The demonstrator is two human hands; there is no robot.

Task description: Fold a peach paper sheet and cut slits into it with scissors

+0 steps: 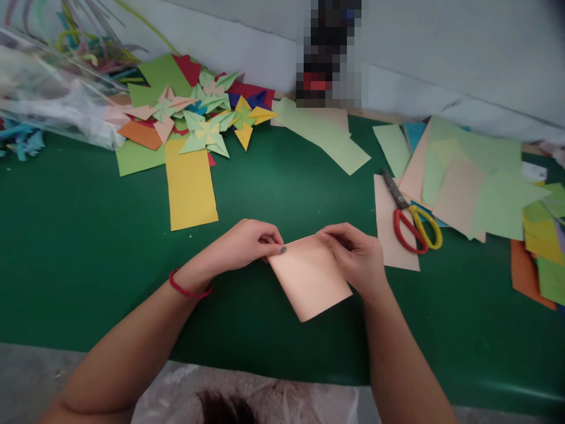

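A square sheet of peach paper is held above the green table by its far corners. My left hand pinches its far left corner between thumb and fingers. At the far right corner, my right hand grips the sheet, with its fingers curled. To the right of that hand lie scissors with one red and one yellow handle, resting partly on another peach sheet. A yellow sheet lies beyond my left hand.
Folded paper flowers and coloured sheets are heaped at the back left, beside a clear plastic bag. Pale green and peach sheets overlap on the right. The green table ends at a wall behind.
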